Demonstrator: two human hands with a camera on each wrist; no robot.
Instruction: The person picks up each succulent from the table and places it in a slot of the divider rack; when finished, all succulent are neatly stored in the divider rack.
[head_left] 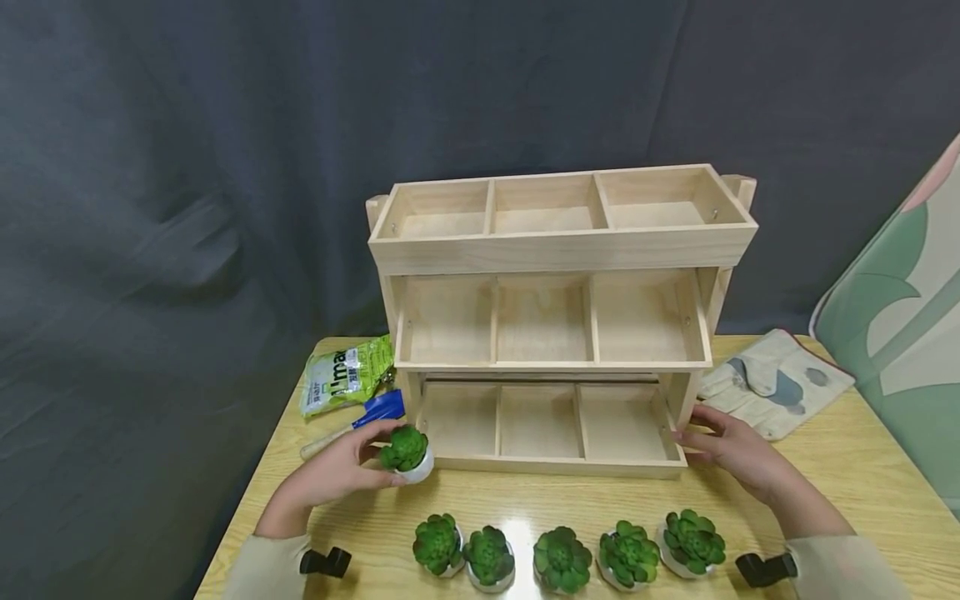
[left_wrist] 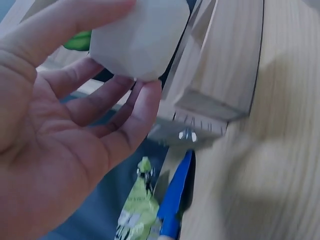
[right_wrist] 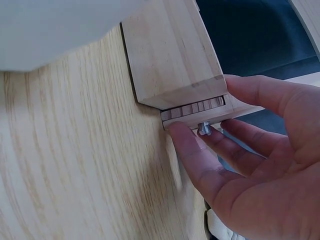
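Plant: by the near left corner of the rack, pinched in your left hand. Your right hand grips its right leg. None in the rack yet; five plants stand in the near row. I'd call it early.

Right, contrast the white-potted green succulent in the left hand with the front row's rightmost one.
The left hand grips the held succulent; the rightmost succulent stands untouched on the wooden table. The held succulent's leaves look smaller and brighter than the rightmost succulent's. Both have white pots.
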